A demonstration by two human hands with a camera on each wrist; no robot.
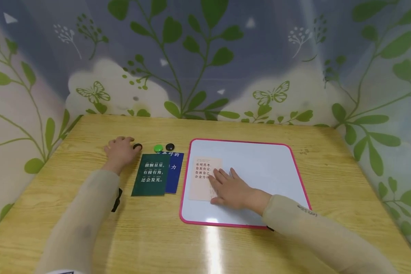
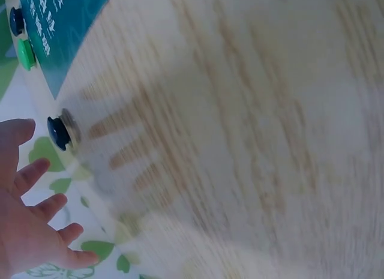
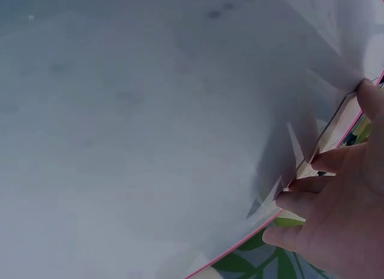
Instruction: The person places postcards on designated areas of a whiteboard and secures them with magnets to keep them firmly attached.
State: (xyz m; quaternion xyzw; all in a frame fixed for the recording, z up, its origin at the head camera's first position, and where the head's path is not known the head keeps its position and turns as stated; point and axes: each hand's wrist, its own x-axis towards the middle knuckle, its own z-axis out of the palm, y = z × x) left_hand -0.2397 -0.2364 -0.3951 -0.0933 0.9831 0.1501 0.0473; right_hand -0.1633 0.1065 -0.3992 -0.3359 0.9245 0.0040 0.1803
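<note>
My left hand (image 1: 121, 150) rests on the wooden table (image 1: 89, 133) with its fingertips beside a small black magnet (image 1: 137, 146). In the left wrist view the left hand (image 2: 27, 222) has spread fingers and holds nothing, and the black magnet (image 2: 58, 131) lies just past them. My right hand (image 1: 227, 186) lies flat on a pale pink card (image 1: 201, 179) with printed text. That card lies at the left side of a pink-framed whiteboard (image 1: 260, 167). In the right wrist view the right hand's fingers (image 3: 336, 213) press near the whiteboard's edge (image 3: 240, 246).
A dark green card (image 1: 150, 175) overlaps a blue card (image 1: 174, 173) between my hands. A green magnet (image 1: 158, 148) and another black magnet (image 1: 170, 146) sit at their far ends. Leaf-patterned walls (image 1: 205, 68) enclose the table on three sides.
</note>
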